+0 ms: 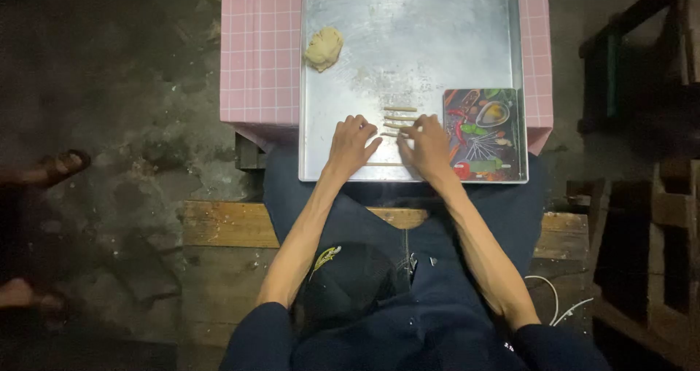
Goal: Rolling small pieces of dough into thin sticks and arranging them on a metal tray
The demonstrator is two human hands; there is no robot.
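Pressing flat and open, the left hand point(350, 143) and right hand point(429, 146) roll a thin dough strip point(384, 164) on the metal tray point(408, 36), finished sticks point(399, 116) lined up just beyond the fingers, apparently to keep rolling room.

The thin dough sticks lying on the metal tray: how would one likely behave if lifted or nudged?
Each dough stick looks long and very thin, so it would probably sag or snap if lifted by one end. Being round, it may roll on the smooth metal tray. It seems cut from the soft dough lump, so likely light and easily dented.
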